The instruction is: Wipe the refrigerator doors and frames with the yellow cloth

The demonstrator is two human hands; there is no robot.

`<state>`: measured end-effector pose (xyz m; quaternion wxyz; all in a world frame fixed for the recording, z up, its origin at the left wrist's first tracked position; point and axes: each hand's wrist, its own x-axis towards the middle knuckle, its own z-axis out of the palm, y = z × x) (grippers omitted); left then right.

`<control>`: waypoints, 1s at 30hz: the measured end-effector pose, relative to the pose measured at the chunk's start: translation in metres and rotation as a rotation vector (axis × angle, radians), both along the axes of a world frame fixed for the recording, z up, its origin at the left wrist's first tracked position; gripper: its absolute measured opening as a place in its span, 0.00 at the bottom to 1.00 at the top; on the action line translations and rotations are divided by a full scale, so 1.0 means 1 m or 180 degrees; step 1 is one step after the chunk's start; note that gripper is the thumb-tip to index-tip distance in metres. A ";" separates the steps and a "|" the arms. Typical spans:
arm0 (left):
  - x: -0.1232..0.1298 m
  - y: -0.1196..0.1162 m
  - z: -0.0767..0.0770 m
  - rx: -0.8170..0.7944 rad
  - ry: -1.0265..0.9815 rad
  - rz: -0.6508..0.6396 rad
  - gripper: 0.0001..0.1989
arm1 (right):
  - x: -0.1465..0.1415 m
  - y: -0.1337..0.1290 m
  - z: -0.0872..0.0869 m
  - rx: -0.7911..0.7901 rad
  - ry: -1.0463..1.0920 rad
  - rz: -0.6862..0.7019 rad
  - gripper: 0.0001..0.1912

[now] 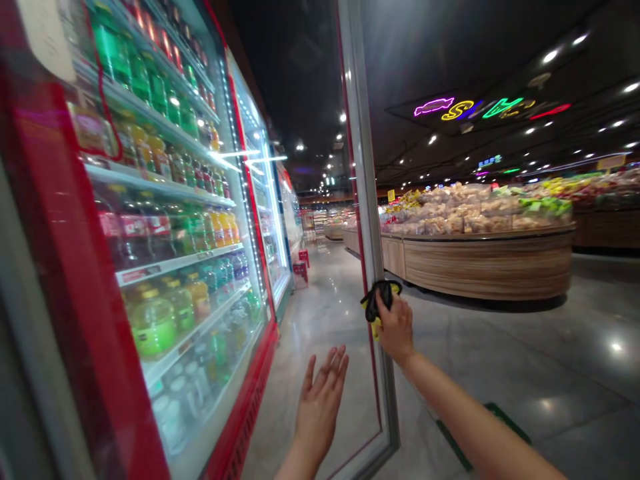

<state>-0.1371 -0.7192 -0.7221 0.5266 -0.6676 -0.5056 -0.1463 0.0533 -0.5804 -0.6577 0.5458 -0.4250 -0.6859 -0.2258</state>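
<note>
A glass fridge door with a grey metal frame (364,167) stands swung open in front of me. My right hand (398,331) is closed at the frame's edge, its fingers round a black looped thing (381,293) with yellow parts by the door. Whether that thing is fixed to the frame I cannot tell. My left hand (321,403) hangs in front of the glass with its fingers stretched out, holding nothing. To the left is the lit drinks fridge (183,260), its shelves full of bottles, such as a large green-yellow drink bottle (154,327) low down.
A red fridge edge (250,407) runs along the left. Beyond the door, a wood-sided display counter (480,267) is heaped with packed goods. Red stools (301,268) stand farther down the aisle. A dark green flat thing (507,423) lies on the grey floor (570,373).
</note>
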 end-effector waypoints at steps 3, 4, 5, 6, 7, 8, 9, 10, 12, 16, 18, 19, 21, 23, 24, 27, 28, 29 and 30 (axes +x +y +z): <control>-0.014 -0.013 0.013 0.0008 -0.0010 0.0022 0.31 | -0.002 0.001 0.057 0.0294 -0.0486 0.0287 0.34; -0.018 -0.017 0.017 0.0021 -0.0018 0.0008 0.31 | -0.007 0.001 0.091 0.0323 -0.0370 0.0323 0.35; -0.021 -0.021 0.022 0.0041 -0.0031 -0.0004 0.30 | -0.014 0.001 0.125 0.0323 -0.0102 0.0310 0.34; -0.024 -0.024 0.026 0.0055 -0.0045 -0.0015 0.30 | -0.023 -0.001 0.158 0.0295 0.0263 0.0278 0.33; -0.027 -0.027 0.029 0.0052 -0.0056 -0.0024 0.29 | -0.034 -0.004 0.185 0.0274 0.0612 0.0269 0.32; -0.028 -0.030 0.032 0.0032 -0.0064 -0.0030 0.29 | -0.046 -0.010 0.202 0.0298 0.0814 0.0323 0.32; -0.030 -0.032 0.034 0.0003 -0.0069 -0.0035 0.30 | -0.057 -0.018 0.210 0.0354 0.0812 0.0421 0.33; -0.031 -0.034 0.035 -0.0029 -0.0072 -0.0039 0.31 | -0.065 -0.026 0.208 0.0433 0.0642 0.0547 0.34; -0.032 -0.037 0.035 -0.0084 -0.0065 -0.0047 0.34 | -0.073 -0.043 0.178 0.0643 -0.0091 0.0830 0.37; -0.033 -0.036 0.030 -0.0107 -0.0085 -0.0023 0.35 | -0.046 -0.044 0.108 0.0930 -0.1297 0.1104 0.31; -0.033 -0.035 0.027 -0.0070 -0.0090 -0.0040 0.34 | -0.028 -0.028 0.115 0.0866 -0.1099 0.0924 0.33; -0.033 -0.034 0.026 -0.0034 -0.0093 -0.0051 0.34 | -0.023 -0.019 0.132 0.0806 -0.0843 0.0794 0.36; -0.032 -0.033 0.026 0.0044 -0.0104 -0.0075 0.32 | -0.028 -0.006 0.184 0.0738 -0.0330 0.0678 0.38; -0.033 -0.033 0.027 0.0111 -0.0103 -0.0106 0.31 | -0.053 -0.008 0.238 0.0756 0.0126 0.0752 0.35; -0.033 -0.033 0.028 0.0138 -0.0101 -0.0119 0.31 | -0.069 -0.015 0.257 0.0782 0.0311 0.0805 0.33; -0.035 -0.030 0.029 0.0165 -0.0049 -0.0136 0.30 | -0.115 -0.052 0.258 0.1080 -0.0009 0.1099 0.33; -0.036 -0.028 0.028 0.0164 -0.0037 -0.0106 0.29 | -0.123 -0.064 0.239 0.1149 -0.0377 0.1211 0.33; -0.036 -0.027 0.026 0.0174 -0.0024 -0.0061 0.28 | -0.126 -0.072 0.215 0.1174 -0.0745 0.1303 0.33; -0.038 -0.026 0.024 0.0209 -0.0022 0.0001 0.28 | -0.124 -0.075 0.189 0.1169 -0.1057 0.1388 0.32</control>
